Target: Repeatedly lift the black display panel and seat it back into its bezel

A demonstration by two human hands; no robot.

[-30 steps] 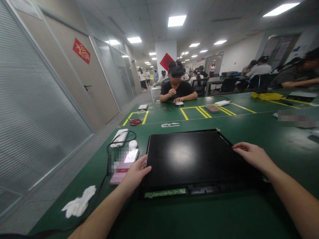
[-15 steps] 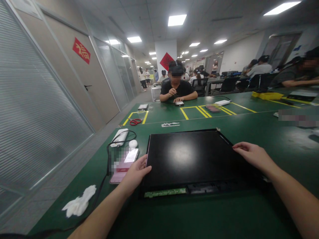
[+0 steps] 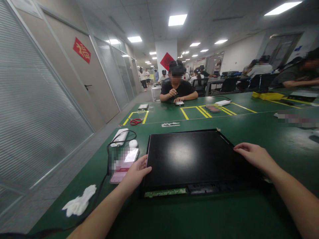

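A black LCD screen panel lies face up in front of me, set in a dark frame. Along its near edge a narrow green circuit board is exposed. My left hand grips the panel's left edge, thumb over the top and fingers at the side. On the opposite side my right hand pinches the right edge; its fingertips are partly hidden there.
The green table bears a phone, a white power bank with a black cable, a white round case and crumpled tissue on the left. Red-handled scissors lie farther back. A person sits opposite.
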